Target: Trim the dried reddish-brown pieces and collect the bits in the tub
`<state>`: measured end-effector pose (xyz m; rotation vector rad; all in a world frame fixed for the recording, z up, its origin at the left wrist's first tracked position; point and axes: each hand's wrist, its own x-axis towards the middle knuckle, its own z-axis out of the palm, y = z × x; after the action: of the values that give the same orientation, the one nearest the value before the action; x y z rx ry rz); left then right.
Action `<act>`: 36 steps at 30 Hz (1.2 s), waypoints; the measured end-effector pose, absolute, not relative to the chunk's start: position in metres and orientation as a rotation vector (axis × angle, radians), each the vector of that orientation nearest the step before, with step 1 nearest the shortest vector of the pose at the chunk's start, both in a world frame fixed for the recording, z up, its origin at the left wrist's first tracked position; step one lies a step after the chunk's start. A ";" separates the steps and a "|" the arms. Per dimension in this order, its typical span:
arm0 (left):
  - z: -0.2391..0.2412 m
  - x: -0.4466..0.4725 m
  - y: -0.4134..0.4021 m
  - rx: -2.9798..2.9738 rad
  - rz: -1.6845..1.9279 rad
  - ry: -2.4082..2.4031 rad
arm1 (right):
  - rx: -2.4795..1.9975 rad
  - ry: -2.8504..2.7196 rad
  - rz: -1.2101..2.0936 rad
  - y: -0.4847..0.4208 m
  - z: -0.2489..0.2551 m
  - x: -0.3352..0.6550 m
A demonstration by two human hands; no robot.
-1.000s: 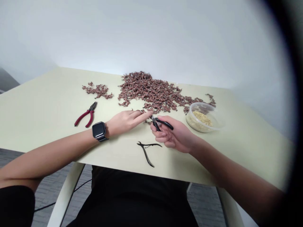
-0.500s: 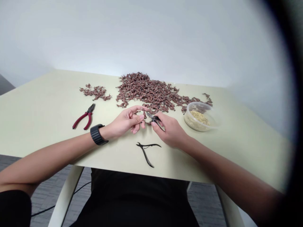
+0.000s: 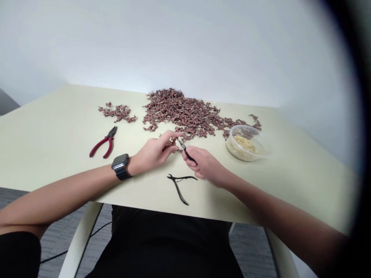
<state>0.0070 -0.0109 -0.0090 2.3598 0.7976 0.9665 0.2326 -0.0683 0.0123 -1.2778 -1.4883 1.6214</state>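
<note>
My right hand (image 3: 207, 165) is closed around black-handled pliers (image 3: 189, 156), their metal jaws pointing up and left. Those jaws are right beside the fingertips of my left hand (image 3: 155, 152). Thumb and fingers of the left hand are curled around a small brown piece (image 3: 173, 141), mostly hidden by the fingers. It looks like the many brown, leggy figure-like pieces in the big pile (image 3: 185, 112) just behind my hands. Whether the jaws touch the piece, I cannot tell.
Black nippers (image 3: 177, 185) lie near the table's front edge. Red-handled pliers (image 3: 106, 144) rest at left, below a small group of brown pieces (image 3: 118, 112). A clear round tub (image 3: 240, 154) with tiny gold-coloured bits (image 3: 245, 144) stands at right.
My left hand has rolled over, its back and watch face now turned upward. The right hand has turned and dropped slightly, with the pliers now steeper.
</note>
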 end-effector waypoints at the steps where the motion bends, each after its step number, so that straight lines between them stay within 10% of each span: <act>1: -0.010 0.003 -0.007 2.570 0.977 0.805 | -1.236 -1.340 1.838 -0.068 0.017 0.234; 7: -0.006 -0.002 0.000 2.764 0.874 0.739 | -1.131 -1.107 2.193 -0.060 0.028 0.247; 14: 0.009 0.015 -0.014 1.681 0.791 0.632 | -1.348 -1.866 0.842 -0.058 0.009 0.247; 19: 0.012 0.012 -0.012 1.494 0.750 0.580 | -1.294 -2.175 0.463 -0.054 0.005 0.253; 36: 0.012 0.011 -0.013 1.501 0.746 0.569 | -1.344 -2.226 0.484 -0.055 0.009 0.253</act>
<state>0.0110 -0.0129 0.0124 1.5010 0.5692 0.7463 0.2534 -0.0548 0.0088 -1.3441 -2.2261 0.4843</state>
